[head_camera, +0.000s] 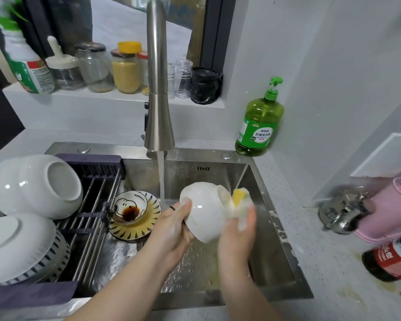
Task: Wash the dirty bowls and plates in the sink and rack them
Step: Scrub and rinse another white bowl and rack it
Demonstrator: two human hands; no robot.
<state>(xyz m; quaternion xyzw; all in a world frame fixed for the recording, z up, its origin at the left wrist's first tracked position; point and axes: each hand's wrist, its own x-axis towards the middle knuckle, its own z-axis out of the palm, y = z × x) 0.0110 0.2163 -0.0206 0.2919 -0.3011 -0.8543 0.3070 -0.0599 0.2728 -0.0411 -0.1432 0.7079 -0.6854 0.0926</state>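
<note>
We hold the white bowl (204, 214) over the middle of the sink (272, 242), tipped on its side with its mouth turned toward the sink's right wall. Our left hand (171, 225) grips it from outside, thumb over the upper wall and fingers curled underneath. Our right hand (239, 230) is closed round the sudsy yellow sponge (237, 196), which sits at the bowl's rim and partly inside the mouth.

To scrub well, we judge it best to turn the bowl with the left hand while the sponge runs round the rim and the inside, then over the foot. The bowl looks soapy and slick, so we want a firm left grip and the bowl kept low over the basin. The water stream (161, 179) from the tap (159, 89) falls just left of the bowl without touching it. Rinsing then needs only a short shift leftward.

Toward the sink's left side, a small cartoon bowl (129, 208) with dark sauce sits on a yellow striped plate (134, 231); both look unwashed. The rack (95, 228) spans the sink's left edge and carries upturned white dishes (39, 186). Its bare bars look like the spot for this bowl.
</note>
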